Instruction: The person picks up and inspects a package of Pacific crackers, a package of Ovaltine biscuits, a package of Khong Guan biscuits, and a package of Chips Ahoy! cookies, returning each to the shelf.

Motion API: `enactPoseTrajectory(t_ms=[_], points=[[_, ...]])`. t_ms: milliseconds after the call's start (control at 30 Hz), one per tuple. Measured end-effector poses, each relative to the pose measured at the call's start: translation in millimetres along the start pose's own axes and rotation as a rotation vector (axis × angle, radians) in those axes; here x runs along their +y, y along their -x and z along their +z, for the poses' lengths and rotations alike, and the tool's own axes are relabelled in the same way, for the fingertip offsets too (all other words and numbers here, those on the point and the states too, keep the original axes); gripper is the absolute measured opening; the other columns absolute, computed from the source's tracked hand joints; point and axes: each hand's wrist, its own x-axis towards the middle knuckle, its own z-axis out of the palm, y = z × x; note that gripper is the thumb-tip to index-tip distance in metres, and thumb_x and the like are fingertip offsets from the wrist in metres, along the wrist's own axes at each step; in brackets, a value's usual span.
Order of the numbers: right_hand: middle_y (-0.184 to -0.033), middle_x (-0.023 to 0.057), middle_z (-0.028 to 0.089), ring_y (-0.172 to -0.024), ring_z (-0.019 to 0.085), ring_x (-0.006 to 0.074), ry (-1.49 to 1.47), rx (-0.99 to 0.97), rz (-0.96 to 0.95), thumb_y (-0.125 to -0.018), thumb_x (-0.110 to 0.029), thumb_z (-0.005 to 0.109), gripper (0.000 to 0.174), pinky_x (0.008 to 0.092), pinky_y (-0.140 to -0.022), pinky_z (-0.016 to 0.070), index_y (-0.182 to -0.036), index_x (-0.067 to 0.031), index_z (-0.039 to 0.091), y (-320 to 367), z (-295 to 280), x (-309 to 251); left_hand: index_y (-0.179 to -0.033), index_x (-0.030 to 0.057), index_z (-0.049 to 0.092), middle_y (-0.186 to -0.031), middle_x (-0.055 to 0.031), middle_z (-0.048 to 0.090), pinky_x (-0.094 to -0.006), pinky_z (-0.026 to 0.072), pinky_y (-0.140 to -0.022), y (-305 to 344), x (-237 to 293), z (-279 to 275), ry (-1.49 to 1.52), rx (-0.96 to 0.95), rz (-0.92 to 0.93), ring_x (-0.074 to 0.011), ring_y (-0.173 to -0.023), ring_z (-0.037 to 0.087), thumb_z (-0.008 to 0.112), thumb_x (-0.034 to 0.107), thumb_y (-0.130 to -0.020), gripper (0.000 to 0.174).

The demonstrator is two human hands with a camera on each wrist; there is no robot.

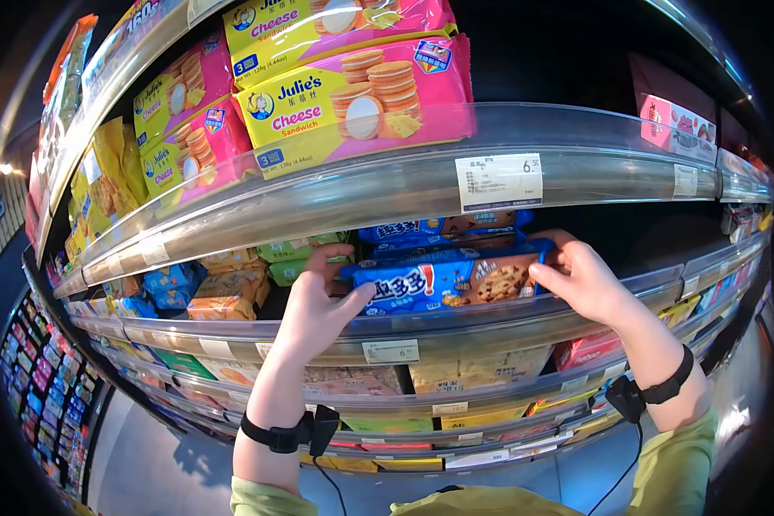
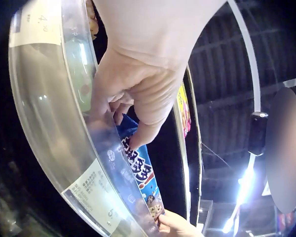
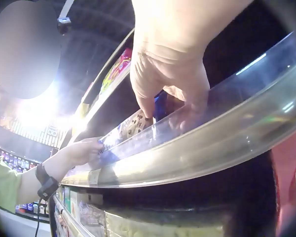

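Observation:
A long blue packet of chocolate-chip cookies [image 1: 447,284] lies level behind the clear front lip of a middle shelf. My left hand [image 1: 320,301] holds its left end, the thumb across the printed front and the fingers behind. At the right end my right hand [image 1: 583,277] pinches the packet between thumb and fingers. In the left wrist view, the left thumb presses on the blue wrapper [image 2: 138,163]. The right wrist view has the right fingers partly behind the transparent lip, beside the packet's cookie picture [image 3: 134,124]. More blue packets [image 1: 443,228] sit directly behind.
The shelf above, with cheese sandwich biscuit packs [image 1: 353,103] and a price tag [image 1: 500,182], overhangs both hands. A clear plastic lip [image 1: 490,311] runs along the front. Green packets [image 1: 305,248] and orange packs [image 1: 232,288] stand to the left. Lower shelves hold more boxes.

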Motion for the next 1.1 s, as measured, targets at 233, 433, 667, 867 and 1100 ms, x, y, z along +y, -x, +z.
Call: enactPoseTrajectory(t_ms=[233,433,667,867,1100], points=[[-0.091,0.0138,0.069,-0.087,0.066,0.0169,-0.022,0.040,0.177,-0.092,-0.017,0.061,0.039,0.0290,-0.076,0.0494,-0.121,0.0050,0.047,-5,5,0,-0.125,-0.0035,0.043,-0.096,-0.0129,0.067,-0.0258,0.0502,-0.076,-1,-1,3,0.001,0.025,-0.028,-0.0136,-0.086,0.063,0.066,0.001,-0.084,0.046],[-0.089,0.0148,0.069,-0.084,0.066,0.0156,-0.008,0.065,0.124,-0.091,-0.014,0.062,0.036,0.0289,-0.075,0.0492,-0.117,0.0064,0.048,-2,7,10,-0.120,-0.0035,0.048,-0.096,-0.0131,0.067,-0.0261,0.0505,-0.074,1,-1,2,-0.043,-0.009,0.024,-0.0132,-0.085,0.062,0.067,0.001,-0.083,0.042],[-0.089,0.0082,0.065,-0.084,0.061,0.0129,-0.101,0.049,-0.030,-0.087,-0.010,0.065,0.027,0.0280,-0.075,0.0485,-0.107,0.0032,0.052,5,5,10,-0.108,-0.0011,0.050,-0.095,-0.0096,0.062,-0.0257,0.0516,-0.073,3,-12,-8,0.055,-0.084,0.090,-0.0128,-0.084,0.062,0.070,-0.001,-0.078,0.036],[-0.093,0.0062,0.060,-0.087,0.058,0.0114,-0.072,-0.022,-0.015,-0.086,-0.012,0.068,0.032,0.0273,-0.076,0.0482,-0.110,-0.0003,0.051,11,1,3,-0.107,0.0005,0.049,-0.102,-0.0122,0.061,-0.0268,0.0533,-0.076,6,-10,-10,0.092,-0.116,0.092,-0.0136,-0.090,0.063,0.074,0.002,-0.076,0.040],[-0.101,0.0080,0.058,-0.091,0.058,0.0147,-0.080,0.074,-0.082,-0.085,-0.015,0.070,0.044,0.0289,-0.080,0.0469,-0.119,-0.0016,0.046,18,5,-2,-0.120,0.0001,0.048,-0.119,-0.0165,0.056,-0.0350,0.0499,-0.090,11,-6,-2,-0.014,0.012,0.198,-0.0217,-0.107,0.059,0.078,0.009,-0.073,0.057]])
